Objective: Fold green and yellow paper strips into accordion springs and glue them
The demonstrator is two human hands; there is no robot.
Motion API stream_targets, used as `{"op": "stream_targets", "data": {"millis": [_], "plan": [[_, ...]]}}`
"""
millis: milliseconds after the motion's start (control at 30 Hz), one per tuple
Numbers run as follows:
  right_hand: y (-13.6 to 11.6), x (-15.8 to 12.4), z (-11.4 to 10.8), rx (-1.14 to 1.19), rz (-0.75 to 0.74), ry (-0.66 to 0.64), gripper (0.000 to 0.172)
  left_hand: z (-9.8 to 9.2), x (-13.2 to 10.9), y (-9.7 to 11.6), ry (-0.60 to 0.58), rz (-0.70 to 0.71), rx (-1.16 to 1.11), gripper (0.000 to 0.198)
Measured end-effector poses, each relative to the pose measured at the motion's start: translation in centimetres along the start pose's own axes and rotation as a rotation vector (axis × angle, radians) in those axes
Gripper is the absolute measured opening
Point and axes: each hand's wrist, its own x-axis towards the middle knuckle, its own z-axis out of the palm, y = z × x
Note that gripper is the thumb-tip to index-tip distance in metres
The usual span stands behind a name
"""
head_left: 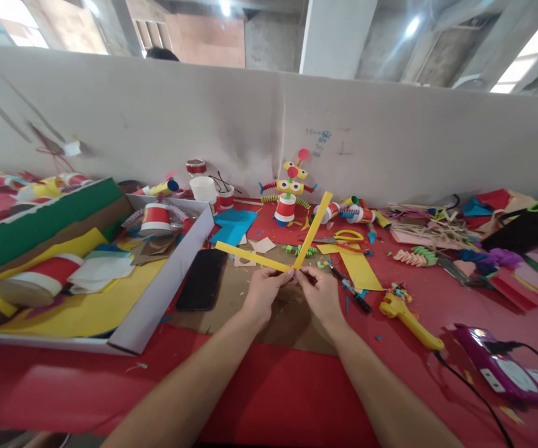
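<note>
Two yellow paper strips [314, 230] meet at their lower ends in a V shape, pinched between my fingertips. My left hand [265, 291] grips the joint from the left, where one strip slants out toward the phone. From the other side my right hand [318, 289] pinches the same joint, with the second strip rising up and to the right. Both hands are closed, above a brown cardboard sheet [241, 298]. Behind them stands a paper-cup robot figure [286, 205] with googly eyes and coiled paper arms. Yellow-handled scissors [344, 238] lie just beyond the strips.
At left sits an open box [166, 280] holding cup figures and paper. A black phone [201, 280] lies beside it. To the right are a yellow glue gun [409, 320] with a cord, a purple device [502, 364], a black bottle [525, 224] and paper scraps.
</note>
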Motion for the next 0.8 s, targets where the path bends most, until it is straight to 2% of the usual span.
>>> {"op": "stream_targets", "data": {"millis": [100,200,267,367,500,667,800], "plan": [[-0.2,-0.2,-0.1,-0.100,-0.019,0.021,0.026,0.1,-0.1,-0.1,0.032,0.071,0.079,0.027],[-0.1,-0.3,-0.1,-0.132,-0.017,0.021,0.026,0.0,0.1,-0.4,0.000,0.043,0.045,0.028],[0.0,-0.3,0.0,-0.060,0.026,-0.004,0.026,0.0,0.2,-0.6,-0.060,-0.002,-0.025,0.027],[-0.1,-0.2,0.1,0.181,0.125,-0.061,0.027,-0.1,0.4,-1.0,-0.120,-0.060,-0.134,0.024],[-0.5,-0.1,0.4,0.394,0.234,-0.106,0.027,-0.2,0.7,-1.2,-0.075,-0.084,-0.180,0.025],[-0.9,-0.3,0.6,0.357,0.144,0.027,0.026,-0.3,0.9,-1.1,-0.004,-0.114,-0.189,0.024],[-1.2,-0.5,0.6,0.450,0.151,-0.024,0.021,-0.4,0.9,-1.1,-0.037,-0.091,-0.200,0.023]]}}
